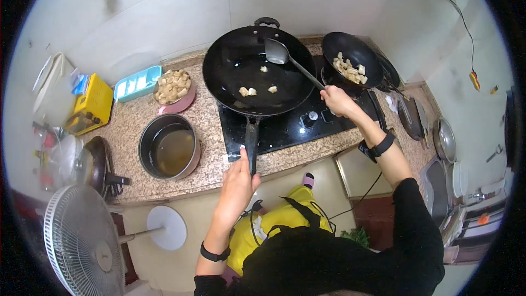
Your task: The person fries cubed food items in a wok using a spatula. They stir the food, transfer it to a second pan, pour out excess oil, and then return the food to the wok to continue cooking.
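A large black wok (230, 55) sits on the hob with a few pale food pieces (248, 91) and a shine of liquid in it. My right hand (339, 100) is shut on the handle of a metal wok spatula (277, 52), whose blade lies over the wok's far inner side. My left hand (238, 185) is at the end of the wok handle (252, 144), index finger stretched along its left side and thumb on the right. Whether its fingers close around the handle is hidden. At right, a smaller black wok (345, 45) holds browned pale cubes (349, 70).
On the granite counter (123, 148) left of the hob (283, 131) stand a pot of cloudy liquid (172, 152), a heaped bowl of pale cubes (172, 86) and a turquoise box (139, 83). A pedestal fan (84, 238) rises at lower left. A sink (435, 189) lies at right.
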Demonstrator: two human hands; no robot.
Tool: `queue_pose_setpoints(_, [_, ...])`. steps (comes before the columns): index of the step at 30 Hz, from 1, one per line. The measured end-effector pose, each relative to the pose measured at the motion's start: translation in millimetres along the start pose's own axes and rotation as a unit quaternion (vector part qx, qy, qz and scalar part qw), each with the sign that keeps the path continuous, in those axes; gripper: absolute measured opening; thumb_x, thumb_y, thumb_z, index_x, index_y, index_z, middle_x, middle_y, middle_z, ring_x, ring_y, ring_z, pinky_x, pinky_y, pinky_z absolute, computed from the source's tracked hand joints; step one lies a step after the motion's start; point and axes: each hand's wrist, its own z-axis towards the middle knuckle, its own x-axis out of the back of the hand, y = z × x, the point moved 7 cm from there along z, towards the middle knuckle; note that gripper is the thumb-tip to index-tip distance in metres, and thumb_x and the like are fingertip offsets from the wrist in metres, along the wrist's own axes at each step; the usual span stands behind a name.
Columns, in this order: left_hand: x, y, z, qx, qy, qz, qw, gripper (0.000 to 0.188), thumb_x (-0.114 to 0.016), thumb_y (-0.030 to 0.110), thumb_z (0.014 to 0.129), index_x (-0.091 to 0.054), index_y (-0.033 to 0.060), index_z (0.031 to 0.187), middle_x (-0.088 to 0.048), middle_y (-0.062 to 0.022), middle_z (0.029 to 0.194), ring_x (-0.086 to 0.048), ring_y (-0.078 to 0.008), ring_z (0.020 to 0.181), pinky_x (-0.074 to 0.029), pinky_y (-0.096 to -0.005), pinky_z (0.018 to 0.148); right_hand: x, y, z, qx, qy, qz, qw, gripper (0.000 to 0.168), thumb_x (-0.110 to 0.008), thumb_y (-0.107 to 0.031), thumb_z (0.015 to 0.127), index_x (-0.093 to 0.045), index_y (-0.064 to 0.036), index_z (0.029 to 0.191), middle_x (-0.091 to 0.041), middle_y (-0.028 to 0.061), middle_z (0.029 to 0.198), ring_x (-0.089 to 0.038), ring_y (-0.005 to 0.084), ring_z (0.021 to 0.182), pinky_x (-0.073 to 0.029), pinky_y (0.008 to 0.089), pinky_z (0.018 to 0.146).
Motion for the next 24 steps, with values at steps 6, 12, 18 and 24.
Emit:
queue_pose_setpoints(6, [-6.3, -7.4, -3.5, 0.012, 0.004, -0.037, 0.999, 0.066, -0.058, 0.010, 0.069, -0.021, -0.0082, 0.122, -0.050, -0.0226, 0.089, -0.050, -0.0349, 0.081, -0.040, -0.0380, 0.073, -32.0, -9.4, -7.3, -0.085, -0.184, 0.241, 0.949, 0.019, -0.037, -0.018, 0.086, -0.041, -0.004, 0.074, -0.032, -0.0017, 0.047, -0.027, 0.0074, 0.029, -0.018, 0.0237, 0.024])
queue_pose_setpoints(12, [-5.1, -1.9, -4.2, 0.004, 0.018, -0.008, 1.000, 0.065, -0.059, 0.013, 0.069, -0.024, -0.0102, 0.119, -0.050, -0.0199, 0.089, -0.050, -0.0321, 0.083, -0.039, -0.0377, 0.074, -42.0, -18.1, -36.2, -0.122, -0.300, 0.336, 0.884, 0.019, -0.035, -0.018, 0.087, -0.038, -0.006, 0.073, -0.032, -0.0037, 0.051, -0.022, 0.0034, 0.031, -0.015, 0.0186, 0.023])
queue_pose_setpoints(18, [-10.3, -7.0, -3.4, 0.028, -0.023, -0.015, 0.999, 0.064, -0.055, 0.014, 0.069, -0.024, -0.0100, 0.120, -0.048, -0.0181, 0.099, -0.048, -0.0287, 0.093, -0.037, -0.0392, 0.078, -42.9, -35.3, -53.2, -0.158, -0.367, 0.388, 0.831, 0.017, -0.036, -0.017, 0.087, -0.039, -0.007, 0.074, -0.030, -0.0053, 0.050, -0.020, 0.0010, 0.033, -0.014, 0.0166, 0.023])
queue_pose_setpoints(24, [-9.3, -7.9, -1.9, 0.030, -0.012, -0.025, 0.999, 0.063, -0.055, 0.013, 0.070, -0.024, -0.0104, 0.119, -0.049, -0.0177, 0.099, -0.047, -0.0285, 0.093, -0.037, -0.0388, 0.078, -44.5, -37.4, -63.1, -0.152, -0.390, 0.410, 0.810, 0.016, -0.036, -0.017, 0.087, -0.039, -0.007, 0.075, -0.029, -0.0052, 0.050, -0.020, 0.0011, 0.033, -0.014, 0.0163, 0.022])
